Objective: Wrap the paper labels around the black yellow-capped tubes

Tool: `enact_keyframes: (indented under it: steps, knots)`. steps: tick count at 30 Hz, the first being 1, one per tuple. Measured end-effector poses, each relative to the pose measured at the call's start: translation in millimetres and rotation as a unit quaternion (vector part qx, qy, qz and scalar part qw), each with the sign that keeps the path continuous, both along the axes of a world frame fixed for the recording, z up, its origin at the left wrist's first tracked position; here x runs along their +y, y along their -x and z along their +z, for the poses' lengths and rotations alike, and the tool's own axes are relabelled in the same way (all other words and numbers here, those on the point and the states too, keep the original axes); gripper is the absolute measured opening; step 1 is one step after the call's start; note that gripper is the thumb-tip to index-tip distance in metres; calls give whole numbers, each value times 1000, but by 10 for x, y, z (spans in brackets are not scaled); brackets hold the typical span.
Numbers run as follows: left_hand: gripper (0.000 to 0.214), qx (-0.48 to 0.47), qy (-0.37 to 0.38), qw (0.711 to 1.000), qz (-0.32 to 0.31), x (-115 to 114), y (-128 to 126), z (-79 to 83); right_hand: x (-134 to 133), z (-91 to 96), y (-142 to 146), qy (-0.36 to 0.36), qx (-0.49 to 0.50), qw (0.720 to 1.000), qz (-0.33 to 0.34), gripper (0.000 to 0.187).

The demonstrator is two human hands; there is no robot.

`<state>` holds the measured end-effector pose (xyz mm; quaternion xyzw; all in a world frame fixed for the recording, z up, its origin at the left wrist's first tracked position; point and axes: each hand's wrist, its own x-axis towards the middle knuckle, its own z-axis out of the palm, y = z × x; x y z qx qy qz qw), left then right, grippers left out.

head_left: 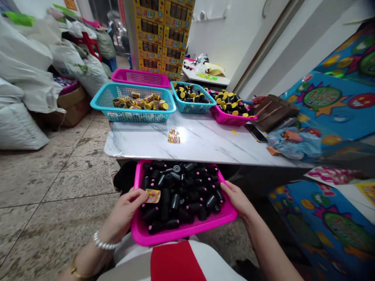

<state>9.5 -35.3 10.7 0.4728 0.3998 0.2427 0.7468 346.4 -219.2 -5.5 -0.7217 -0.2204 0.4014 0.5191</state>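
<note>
A pink plastic basket (pixel 184 236) full of black plastic cylinders (pixel 175 201), several with pink tips, rests at my lap. My left hand (pixel 125 208) is closed at its left side, pinching a small yellow-orange printed label (pixel 153 196) between thumb and fingers. That label lies over the black pieces near the left rim. With its fingers closed on the right rim, my right hand (pixel 238 198) grips the basket. On the white marbled table (pixel 137 142) just beyond, a small pile of similar shiny labels (pixel 174 136) catches the light.
Along the table's far side stand a blue basket (pixel 131 116) of yellow wrapped cylinders, a smaller blue basket (pixel 195 108) and a pink basket (pixel 231 119) with black-and-yellow pieces. A phone (pixel 256 132) and a plastic bag (pixel 294 142) lie right. White sacks (pixel 20 117) stand left.
</note>
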Motion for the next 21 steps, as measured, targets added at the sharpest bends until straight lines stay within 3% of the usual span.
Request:
enact_keyframes:
  steps: [5,11,14,21]
  knots:
    - [32,-41,-50,994,-85,33,-600,-150,-197,-34,-509,-14,14,997,-69,33]
    - [38,-60,-33,995,-75,-7,-1235,-333,-324,-61,-1070,-54,37,992,-112,35]
    - [38,-52,-28,996,-65,-59,-1252,-375,-430,-179,-1047,-67,47,990,-114,44]
    - [41,11,-15,1000,-10,-236,-991,-473,-476,-515,-652,-34,45,988,-140,38]
